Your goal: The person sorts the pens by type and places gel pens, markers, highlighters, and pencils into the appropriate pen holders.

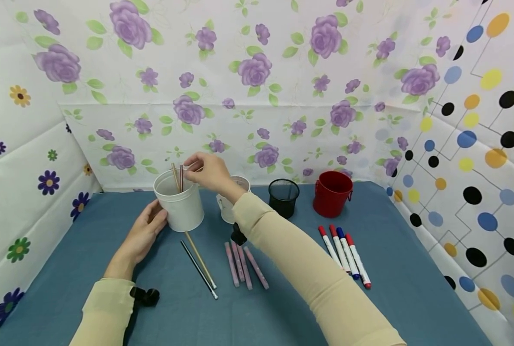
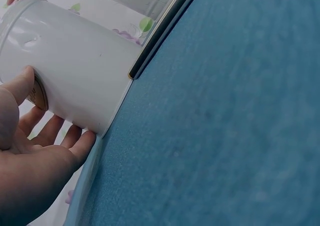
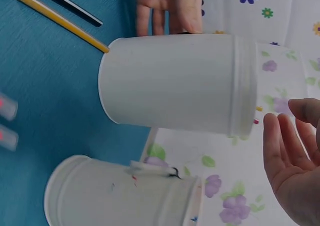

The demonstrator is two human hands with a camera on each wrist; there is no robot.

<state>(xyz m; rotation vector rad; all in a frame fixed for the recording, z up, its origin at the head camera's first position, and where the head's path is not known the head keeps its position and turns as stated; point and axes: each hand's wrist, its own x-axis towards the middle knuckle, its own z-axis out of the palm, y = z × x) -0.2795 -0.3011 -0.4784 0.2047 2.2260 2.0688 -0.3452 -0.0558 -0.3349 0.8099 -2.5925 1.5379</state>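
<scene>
A tall white bucket (image 1: 180, 211) stands upright at the left of the table, with two thin pencils (image 1: 177, 179) leaning inside it and poking above its rim. My left hand (image 1: 143, 234) holds the bucket's left side, thumb (image 2: 24, 83) on the near wall and fingers curving behind. Above the rim is my right hand (image 1: 209, 174), close beside the pencils. In the right wrist view its thumb and fingers (image 3: 272, 136) are apart, with nothing between them. Two more pencils, one yellow (image 1: 201, 259) and one dark (image 1: 198, 270), lie in front of the bucket.
A smaller white bucket (image 1: 226, 207), a black mesh cup (image 1: 284, 198) and a red bucket (image 1: 332, 194) stand in a row to the right. Several pink pens (image 1: 244, 264) lie mid-table, partly near the right sleeve. Several red and blue markers (image 1: 345, 252) lie farther right.
</scene>
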